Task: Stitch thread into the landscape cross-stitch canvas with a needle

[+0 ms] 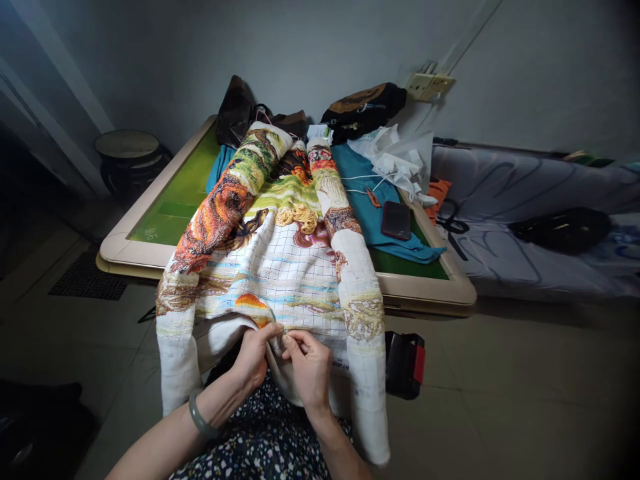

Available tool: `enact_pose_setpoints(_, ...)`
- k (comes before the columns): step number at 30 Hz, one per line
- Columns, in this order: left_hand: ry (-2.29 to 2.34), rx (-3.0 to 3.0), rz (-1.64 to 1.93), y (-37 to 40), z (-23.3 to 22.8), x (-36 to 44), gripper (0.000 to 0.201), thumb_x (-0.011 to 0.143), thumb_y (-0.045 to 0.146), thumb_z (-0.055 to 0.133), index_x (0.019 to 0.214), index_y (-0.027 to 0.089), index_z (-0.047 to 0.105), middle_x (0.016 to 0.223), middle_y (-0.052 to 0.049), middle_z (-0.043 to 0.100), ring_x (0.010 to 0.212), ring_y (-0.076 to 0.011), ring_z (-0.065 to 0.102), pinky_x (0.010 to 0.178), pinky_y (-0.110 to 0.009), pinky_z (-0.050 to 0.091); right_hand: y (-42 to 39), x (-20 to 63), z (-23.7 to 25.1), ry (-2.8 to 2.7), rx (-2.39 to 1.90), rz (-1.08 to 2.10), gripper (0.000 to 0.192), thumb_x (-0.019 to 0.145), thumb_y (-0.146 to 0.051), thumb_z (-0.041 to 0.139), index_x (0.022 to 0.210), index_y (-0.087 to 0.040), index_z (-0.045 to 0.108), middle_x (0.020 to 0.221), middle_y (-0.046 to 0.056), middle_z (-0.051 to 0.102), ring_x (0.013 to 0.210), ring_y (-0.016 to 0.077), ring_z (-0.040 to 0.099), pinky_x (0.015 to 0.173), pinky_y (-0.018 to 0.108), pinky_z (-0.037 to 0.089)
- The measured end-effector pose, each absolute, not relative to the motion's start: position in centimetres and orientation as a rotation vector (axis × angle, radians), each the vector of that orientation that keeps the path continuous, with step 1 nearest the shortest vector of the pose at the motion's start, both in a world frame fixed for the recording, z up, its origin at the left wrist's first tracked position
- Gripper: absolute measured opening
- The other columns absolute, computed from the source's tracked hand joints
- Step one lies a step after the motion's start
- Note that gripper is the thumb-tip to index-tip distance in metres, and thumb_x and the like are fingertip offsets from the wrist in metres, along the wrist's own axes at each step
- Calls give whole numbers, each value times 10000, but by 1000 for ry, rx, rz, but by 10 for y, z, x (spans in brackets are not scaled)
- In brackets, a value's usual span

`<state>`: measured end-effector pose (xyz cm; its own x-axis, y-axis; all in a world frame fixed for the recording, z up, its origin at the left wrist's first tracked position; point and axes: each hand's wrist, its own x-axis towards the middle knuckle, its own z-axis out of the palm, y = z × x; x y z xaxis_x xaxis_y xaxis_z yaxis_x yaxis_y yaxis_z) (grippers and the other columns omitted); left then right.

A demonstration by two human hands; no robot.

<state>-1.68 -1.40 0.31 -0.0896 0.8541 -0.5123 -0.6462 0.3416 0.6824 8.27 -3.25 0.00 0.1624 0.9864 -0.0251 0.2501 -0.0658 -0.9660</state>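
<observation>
A large cross-stitch cloth with a printed grid runs from the table down to my lap, both sides rolled into thick tubes. Its stitched patches are orange, green and brown. My left hand is closed on the cloth's near part, just below an orange stitched patch, with the thumb on top. Close to its right, my right hand pinches thumb and forefinger together at the cloth's surface. Whatever lies between those fingertips is too small to make out. Farther up the cloth rests a bundle of yellow thread.
The green-topped table has a pale raised rim. On its right lie a teal cloth, a phone, a white cable and a crumpled plastic bag. Dark bags stand at the back. A black-and-red case is below right.
</observation>
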Motion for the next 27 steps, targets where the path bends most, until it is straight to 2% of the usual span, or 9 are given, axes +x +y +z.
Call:
enact_pose_setpoints(4, 1051, 235, 1234, -17, 8, -18, 182, 555, 247, 783, 629, 106, 695, 631, -50, 683, 619, -168, 606, 667, -295, 460, -28, 82, 6, -1219, -1504, 937, 166, 820, -339, 603, 804, -175, 628, 635, 23, 639, 513, 155, 593, 504, 259, 495)
enact_pose_setpoints(8, 1001, 260, 1205, -20, 13, -20, 247, 575, 278, 788, 726, 94, 723, 715, -83, 717, 701, -208, 643, 748, -331, 470, -23, 85, 20, -1584, -1517, 620, 171, 866, -279, 529, 888, -200, 679, 822, 81, 633, 741, 206, 599, 665, 309, 490)
enact_pose_setpoints(10, 993, 279, 1213, -21, 14, -21, 269, 577, 266, 791, 777, 97, 725, 755, -86, 725, 746, -221, 654, 791, -345, 468, -19, 87, 26, -1697, -1522, 562, 186, 871, -245, 504, 849, -207, 686, 835, 79, 601, 754, 203, 577, 685, 310, 469)
enact_pose_setpoints(13, 982, 315, 1263, -20, 13, -22, 318, 585, 234, 789, 867, 108, 717, 828, -82, 733, 818, -229, 660, 834, -345, 464, -9, 89, 31, -1663, -1419, 739, 168, 850, -234, 527, 727, -200, 635, 782, 48, 580, 731, 178, 563, 670, 283, 458)
enact_pose_setpoints(15, 963, 333, 1286, -20, 12, -22, 355, 604, 227, 773, 931, 107, 706, 876, -90, 733, 871, -241, 657, 845, -349, 464, -1, 92, 33, -1469, -1327, 1005, 163, 859, -294, 532, 735, -198, 576, 699, 10, 565, 602, 139, 541, 545, 241, 443)
enact_pose_setpoints(17, 952, 338, 1295, -20, 12, -21, 395, 612, 223, 764, 983, 107, 694, 913, -100, 731, 908, -254, 654, 854, -359, 464, 7, 96, 38, -1170, -1216, 1279, 189, 873, -377, 519, 789, -208, 509, 632, -31, 546, 438, 97, 468, 395, 201, 367)
enact_pose_setpoints(19, 958, 330, 1305, -19, 12, -21, 432, 602, 219, 769, 1012, 112, 688, 931, -101, 732, 919, -258, 655, 867, -362, 461, 13, 100, 45, -904, -1081, 1441, 221, 869, -416, 531, 801, -219, 456, 600, -59, 530, 360, 72, 407, 347, 187, 345)
enact_pose_setpoints(23, 955, 307, 1314, -19, 15, -20, 494, 578, 220, 779, 1052, 124, 678, 945, -100, 735, 931, -262, 660, 879, -364, 458, 19, 107, 58, -736, -899, 1456, 261, 830, -379, 620, 740, -217, 437, 553, -89, 467, 378, 52, 364, 467, 221, 481)
enact_pose_setpoints(27, 961, 290, 1309, -18, 17, -20, 510, 559, 220, 783, 1048, 124, 676, 958, -101, 735, 952, -265, 655, 885, -360, 456, 16, 114, 58, -747, -863, 1426, 265, 849, -361, 612, 728, -210, 432, 547, -94, 458, 390, 43, 360, 533, 230, 508)
